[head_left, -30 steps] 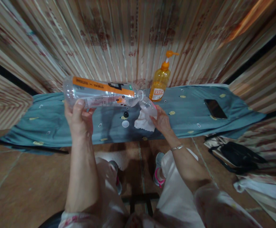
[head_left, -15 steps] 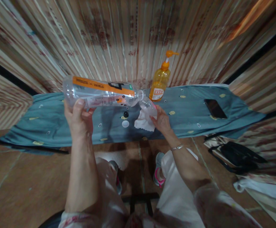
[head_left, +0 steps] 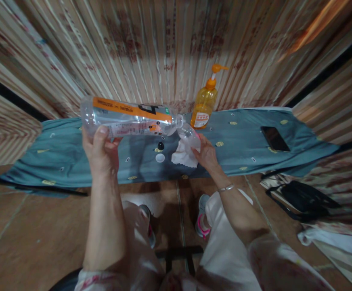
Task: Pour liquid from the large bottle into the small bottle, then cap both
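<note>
My left hand (head_left: 101, 153) is wrapped round a large clear plastic bottle (head_left: 127, 118) with an orange label, held tipped on its side, mouth pointing right. That mouth meets the top of a small clear bottle (head_left: 189, 136), which my right hand (head_left: 206, 154) grips just above the blue-grey cloth-covered table (head_left: 73, 157). A white tissue (head_left: 183, 157) lies under the small bottle. A white cap (head_left: 160, 158) and a small black cap (head_left: 160, 146) rest on the cloth between my hands.
An orange pump bottle (head_left: 204, 103) stands at the back of the table against the striped curtain. A black phone (head_left: 274, 138) lies on the right. On the floor to the right are a black bag (head_left: 306, 200) and a white plastic bag (head_left: 336, 242).
</note>
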